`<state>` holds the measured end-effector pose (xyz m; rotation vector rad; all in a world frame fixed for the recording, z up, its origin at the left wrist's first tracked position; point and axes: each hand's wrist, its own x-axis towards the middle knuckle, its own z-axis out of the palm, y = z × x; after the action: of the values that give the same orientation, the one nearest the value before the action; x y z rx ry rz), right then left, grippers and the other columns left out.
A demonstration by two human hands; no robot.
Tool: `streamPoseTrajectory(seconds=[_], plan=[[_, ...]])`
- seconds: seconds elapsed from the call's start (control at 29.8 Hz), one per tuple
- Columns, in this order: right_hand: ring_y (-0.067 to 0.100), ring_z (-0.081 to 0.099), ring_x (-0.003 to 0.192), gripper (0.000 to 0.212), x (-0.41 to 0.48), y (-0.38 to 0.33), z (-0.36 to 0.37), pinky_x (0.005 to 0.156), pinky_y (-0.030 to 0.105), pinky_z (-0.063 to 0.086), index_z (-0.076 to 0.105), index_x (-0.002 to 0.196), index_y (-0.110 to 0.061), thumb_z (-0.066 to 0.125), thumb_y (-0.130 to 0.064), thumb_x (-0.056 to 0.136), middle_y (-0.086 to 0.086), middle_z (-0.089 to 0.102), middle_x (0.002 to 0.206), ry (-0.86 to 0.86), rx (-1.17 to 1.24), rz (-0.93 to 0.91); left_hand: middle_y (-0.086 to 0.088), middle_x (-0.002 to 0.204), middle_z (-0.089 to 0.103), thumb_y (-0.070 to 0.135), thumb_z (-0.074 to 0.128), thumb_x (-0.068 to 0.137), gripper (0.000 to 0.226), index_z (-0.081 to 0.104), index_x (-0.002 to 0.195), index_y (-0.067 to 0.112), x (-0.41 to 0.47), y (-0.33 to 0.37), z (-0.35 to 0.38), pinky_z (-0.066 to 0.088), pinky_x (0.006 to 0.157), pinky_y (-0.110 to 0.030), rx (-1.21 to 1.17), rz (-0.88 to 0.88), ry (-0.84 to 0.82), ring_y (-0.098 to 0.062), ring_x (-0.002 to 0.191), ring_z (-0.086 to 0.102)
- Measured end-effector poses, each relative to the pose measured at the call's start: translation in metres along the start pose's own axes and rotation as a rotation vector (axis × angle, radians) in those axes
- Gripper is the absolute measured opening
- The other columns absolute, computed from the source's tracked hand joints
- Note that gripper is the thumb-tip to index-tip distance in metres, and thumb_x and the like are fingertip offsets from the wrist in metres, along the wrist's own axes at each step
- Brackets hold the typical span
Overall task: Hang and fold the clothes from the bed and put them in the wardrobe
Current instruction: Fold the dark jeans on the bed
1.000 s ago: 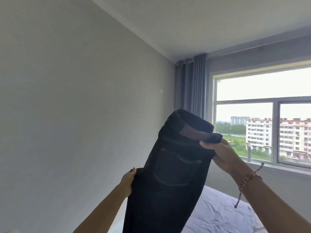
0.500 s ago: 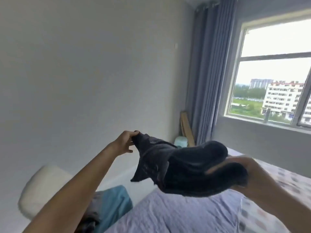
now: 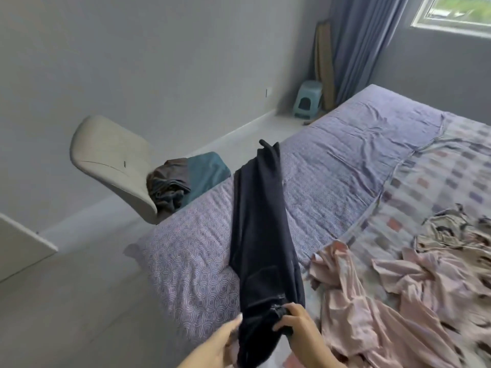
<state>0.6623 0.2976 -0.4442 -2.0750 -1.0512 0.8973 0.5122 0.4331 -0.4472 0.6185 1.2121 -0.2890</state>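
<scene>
Nearest the lens, your right hand [image 3: 300,331] comes in from the bottom edge, wrist low, fingers [image 3: 282,324] curled over the waist end of the dark jeans [image 3: 261,235] and clamped on the cloth. Your left hand [image 3: 219,341] sits just left of it, apart from the right with the waistband between them; its fingers lie long against the jeans' left edge. It is blurred, and whether it grips or only touches cannot be told. The jeans run away from your hands as one narrow, doubled strip, lying along the near left part of the bed [image 3: 191,261], over the purple swirl-print sheet, with the leg ends reaching the mattress's left edge. Just right of your right hand, a crumpled pink garment [image 3: 372,301] spreads across the checked cover. Beyond that, near the right edge, lies a bunched beige garment [image 3: 449,235] with dark markings. Left of the bed, a pale chair [image 3: 111,158] stands close to the mattress, its seat loaded with a dark bundle [image 3: 168,187] and a teal cloth [image 3: 207,170]. A white panel edge [image 3: 21,248] shows at far left. In the far corner: a light green stool [image 3: 308,99], boards [image 3: 325,62] leaning on the wall, a blue-grey curtain [image 3: 358,35], and a window corner [image 3: 457,14].
</scene>
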Motion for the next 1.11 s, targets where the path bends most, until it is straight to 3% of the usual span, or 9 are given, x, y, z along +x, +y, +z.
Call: streamPoseTrajectory(seconds=[0.1, 0.3, 0.47, 0.6, 0.67, 0.77, 0.84, 1.01, 1.11], plan=[[-0.01, 0.049, 0.095, 0.041, 0.003, -0.009, 0.001, 0.084, 0.002, 0.037, 0.064, 0.084, -0.031, 0.062, 0.004, 0.064, -0.028, 0.052, 0.098, 0.281, -0.063, -0.254, -0.011, 0.085, 0.068, 0.061, 0.061, 0.065, 0.061, 0.074, 0.082, 0.004, -0.026, 0.007, 0.015, 0.041, 0.093, -0.046, -0.131, -0.034, -0.012, -0.029, 0.1, 0.057], [0.002, 0.039, 0.075, 0.024, -0.02, -0.032, -0.041, 0.069, 0.009, 0.034, 0.037, 0.077, -0.026, 0.048, -0.007, 0.068, -0.016, 0.041, 0.086, 0.366, -0.088, -0.425, -0.015, 0.06, 0.067, 0.026, 0.048, 0.091, 0.038, 0.067, 0.07, 0.002, -0.047, 0.045, 0.034, 0.053, 0.043, -0.028, -0.223, 0.055, -0.007, -0.027, 0.046, 0.065], [0.0, 0.053, 0.092, 0.051, -0.058, 0.003, -0.048, 0.083, 0.004, 0.041, 0.048, 0.098, -0.017, 0.073, -0.007, 0.055, -0.015, 0.055, 0.104, 0.374, -0.129, -0.436, -0.018, 0.076, 0.071, 0.009, 0.068, 0.078, 0.008, 0.069, 0.08, 0.001, -0.068, 0.003, 0.039, 0.056, 0.065, -0.036, -0.15, 0.118, 0.061, -0.028, 0.064, 0.066], [-0.001, 0.054, 0.08, 0.08, -0.077, 0.039, -0.024, 0.071, 0.006, 0.041, 0.048, 0.109, -0.026, 0.079, -0.021, 0.036, -0.017, 0.065, 0.086, 0.105, -0.32, -0.28, -0.016, 0.104, 0.068, 0.004, 0.076, 0.072, 0.042, 0.062, 0.109, -0.01, -0.046, -0.042, 0.034, 0.049, 0.089, -0.034, -0.041, 0.07, 0.198, -0.029, 0.097, 0.064], [0.0, 0.055, 0.072, 0.063, -0.065, 0.041, -0.014, 0.062, 0.01, 0.038, 0.044, 0.096, -0.035, 0.07, -0.021, 0.041, -0.017, 0.063, 0.078, 0.002, -0.388, -0.247, -0.015, 0.082, 0.07, 0.001, 0.059, 0.088, 0.012, 0.063, 0.095, -0.008, -0.033, -0.044, 0.033, 0.055, 0.064, -0.032, -0.042, -0.03, 0.171, -0.027, 0.076, 0.067], [0.014, 0.063, 0.085, 0.041, -0.027, 0.037, -0.022, 0.069, 0.022, 0.045, 0.049, 0.104, -0.034, 0.058, -0.016, 0.068, -0.01, 0.065, 0.093, -0.09, -0.24, -0.048, -0.012, 0.047, 0.06, -0.002, 0.046, 0.087, 0.024, 0.057, 0.066, -0.002, -0.01, -0.009, 0.027, 0.049, 0.036, -0.027, -0.114, -0.133, 0.14, -0.024, 0.037, 0.058], [0.016, 0.061, 0.088, 0.056, 0.015, 0.028, -0.04, 0.074, 0.021, 0.046, 0.042, 0.12, -0.03, 0.063, -0.016, 0.07, -0.004, 0.063, 0.098, -0.137, -0.119, 0.004, -0.013, 0.045, 0.058, 0.002, 0.042, 0.088, 0.031, 0.056, 0.06, -0.003, 0.001, 0.038, 0.025, 0.048, 0.032, -0.029, -0.152, -0.127, 0.13, -0.024, 0.033, 0.057], [0.018, 0.058, 0.089, 0.079, 0.141, -0.014, -0.104, 0.084, 0.028, 0.045, 0.031, 0.137, -0.012, 0.074, 0.002, 0.073, 0.007, 0.061, 0.1, 0.31, 0.329, 0.097, -0.015, 0.067, 0.069, 0.017, 0.036, 0.097, 0.036, 0.06, 0.074, 0.002, -0.003, 0.179, 0.024, 0.055, 0.051, -0.03, -0.329, 0.235, -0.094, -0.024, 0.06, 0.068], [0.017, 0.053, 0.097, 0.062, 0.193, 0.005, -0.114, 0.092, 0.031, 0.043, 0.033, 0.136, -0.005, 0.067, -0.013, 0.084, 0.008, 0.056, 0.113, 0.49, 0.431, 0.298, -0.004, 0.088, 0.065, 0.018, 0.038, 0.099, 0.022, 0.058, 0.092, 0.015, 0.039, 0.218, 0.003, 0.048, 0.072, -0.028, -0.055, 0.488, 0.075, -0.015, 0.082, 0.059]])
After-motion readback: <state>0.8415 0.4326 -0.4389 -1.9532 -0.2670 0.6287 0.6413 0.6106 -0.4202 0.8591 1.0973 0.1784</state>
